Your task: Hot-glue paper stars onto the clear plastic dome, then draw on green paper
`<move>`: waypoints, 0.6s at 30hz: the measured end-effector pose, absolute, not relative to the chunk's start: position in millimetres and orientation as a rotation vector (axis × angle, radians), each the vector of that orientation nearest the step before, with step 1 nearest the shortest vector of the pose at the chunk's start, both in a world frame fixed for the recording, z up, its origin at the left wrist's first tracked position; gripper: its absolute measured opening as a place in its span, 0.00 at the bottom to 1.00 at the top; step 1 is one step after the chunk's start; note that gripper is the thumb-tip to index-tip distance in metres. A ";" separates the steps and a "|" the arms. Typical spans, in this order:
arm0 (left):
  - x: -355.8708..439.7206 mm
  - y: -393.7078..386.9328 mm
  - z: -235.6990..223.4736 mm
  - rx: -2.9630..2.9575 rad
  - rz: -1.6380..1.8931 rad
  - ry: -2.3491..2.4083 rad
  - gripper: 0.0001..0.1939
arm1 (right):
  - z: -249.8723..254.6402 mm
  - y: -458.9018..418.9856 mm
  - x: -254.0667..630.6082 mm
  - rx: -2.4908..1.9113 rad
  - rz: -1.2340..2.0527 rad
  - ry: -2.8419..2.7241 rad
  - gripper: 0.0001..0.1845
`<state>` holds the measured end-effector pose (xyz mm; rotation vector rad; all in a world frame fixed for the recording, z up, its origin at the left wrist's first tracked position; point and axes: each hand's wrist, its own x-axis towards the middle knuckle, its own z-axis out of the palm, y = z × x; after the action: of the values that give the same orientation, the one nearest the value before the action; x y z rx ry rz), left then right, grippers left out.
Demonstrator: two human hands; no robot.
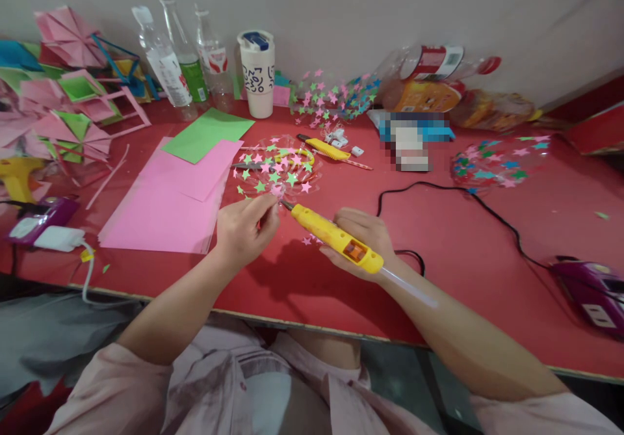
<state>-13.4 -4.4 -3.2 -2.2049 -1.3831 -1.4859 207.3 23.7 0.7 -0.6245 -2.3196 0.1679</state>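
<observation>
glue gun (322, 228) is gripped by the right hand (368, 228), nozzle (286, 205) beside a pink star (277, 190) pinched in the left hand (244, 230).

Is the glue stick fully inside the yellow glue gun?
Partly out: the glue stick juts from the back of the yellow glue gun.

Three clear bottles (192, 76) stand near the wall (341, 6) at the back of the red surface (468, 240), left of a white cup (260, 84). Nearer, a green sheet (207, 134) partly covers pink paper (156, 210). A purple power strip (592, 292) sits at far right.
</observation>
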 end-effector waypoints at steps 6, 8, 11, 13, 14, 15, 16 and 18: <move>-14.8 -8.0 -0.3 -2.314 -1.563 -1.231 0.07 | 13.1 25.6 212.1 -0.678 -0.063 -2.195 0.22; -11.0 -10.6 1.8 -2.426 -1.674 -1.366 0.07 | 15.2 31.8 217.1 -0.791 -0.090 -2.090 0.20; -3.0 -13.8 2.1 -2.683 -1.769 -1.632 0.07 | 11.2 50.1 229.8 -1.007 -0.108 -2.063 0.06; 2.6 -15.0 0.8 -2.839 -1.792 -1.826 0.07 | 3.3 65.4 240.1 -1.208 -0.072 -2.149 0.07; 5.0 -15.4 -0.1 -2.907 -1.803 -1.915 0.07 | -2.0 73.0 245.0 -1.320 -0.035 -2.203 0.10; 7.0 -15.4 -1.0 -2.966 -1.823 -1.995 0.08 | -7.8 79.9 249.6 -1.384 0.021 -2.271 0.12; 8.4 -15.2 -1.9 -3.012 -1.857 -2.063 0.08 | -13.8 86.0 253.7 -1.434 0.073 -2.332 0.13; 9.5 -14.0 -3.7 -3.055 -1.960 -2.181 0.09 | -24.7 95.0 260.1 -1.506 0.131 -2.403 0.13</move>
<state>9.5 -14.0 -3.7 -3.0550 -2.1811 -1.9603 260.1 95.0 -24.7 -1.5064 -2.4030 0.1305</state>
